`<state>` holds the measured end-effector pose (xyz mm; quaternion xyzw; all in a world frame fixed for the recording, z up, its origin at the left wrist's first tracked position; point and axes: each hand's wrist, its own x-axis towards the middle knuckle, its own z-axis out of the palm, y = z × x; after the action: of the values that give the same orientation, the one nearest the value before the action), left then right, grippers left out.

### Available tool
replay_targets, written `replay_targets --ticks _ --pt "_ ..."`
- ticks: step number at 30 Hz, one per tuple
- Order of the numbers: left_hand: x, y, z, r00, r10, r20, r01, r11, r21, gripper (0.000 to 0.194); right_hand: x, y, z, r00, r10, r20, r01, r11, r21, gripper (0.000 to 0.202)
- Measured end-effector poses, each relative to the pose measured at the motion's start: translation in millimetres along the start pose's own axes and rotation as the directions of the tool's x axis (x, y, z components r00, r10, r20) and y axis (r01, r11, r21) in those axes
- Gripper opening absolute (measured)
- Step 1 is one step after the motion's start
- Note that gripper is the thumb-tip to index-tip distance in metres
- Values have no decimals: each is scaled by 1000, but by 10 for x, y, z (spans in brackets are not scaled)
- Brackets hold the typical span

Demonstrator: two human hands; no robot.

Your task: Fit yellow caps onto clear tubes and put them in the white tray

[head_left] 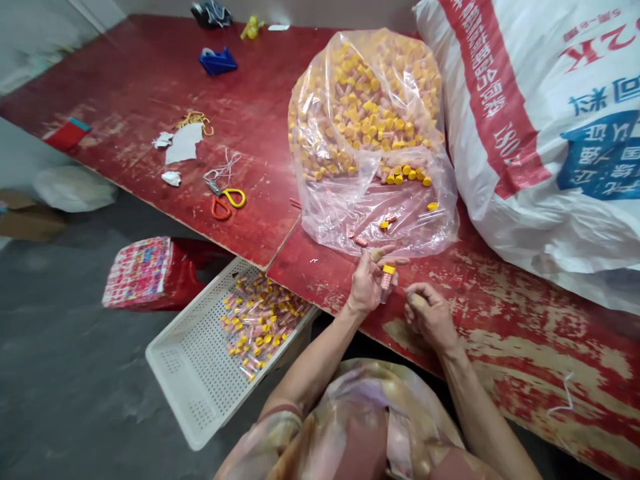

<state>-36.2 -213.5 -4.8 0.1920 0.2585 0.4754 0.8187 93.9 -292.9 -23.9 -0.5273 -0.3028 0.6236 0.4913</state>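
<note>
My left hand [367,283] is at the table's front edge, holding a small clear vial [387,279] with a yellow cap and pinkish contents. The vial stands nearly upright against the fingers. Just to the right, apart from the vial, my right hand [430,313] is closed with its fingers curled in; anything inside them is hidden. Beyond both hands lies a large clear plastic bag [330,213], bulging with yellow-capped vials [370,120]. Near its mouth are a few loose vials and a small reddish piece [361,241].
A white perforated basket [187,373] of capped vials [260,320] sits below the table edge at left, beside a red stool [175,280]. Scissors [227,202], paper scraps [183,145] and a blue tape dispenser [218,61] lie on the red table [260,133]. A large white sack [545,220] stands right.
</note>
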Motion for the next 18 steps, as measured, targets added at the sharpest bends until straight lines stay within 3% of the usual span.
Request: replay_targets --ticks 4,8,13,18 --pt "-80 -48 60 983 164 -81 -157 984 84 51 -84 62 238 992 -100 81 124 914 -386 28" --pt "-169 -20 78 982 160 -98 -155 986 56 48 -43 46 313 943 -300 145 328 764 -555 22" --pt "-263 15 17 996 86 -20 -86 996 34 38 13 20 203 816 -509 274 543 510 -667 13" --pt "-346 -27 -72 1000 6 23 -6 1000 0 44 10 -45 108 672 -615 413 648 217 -730 20"
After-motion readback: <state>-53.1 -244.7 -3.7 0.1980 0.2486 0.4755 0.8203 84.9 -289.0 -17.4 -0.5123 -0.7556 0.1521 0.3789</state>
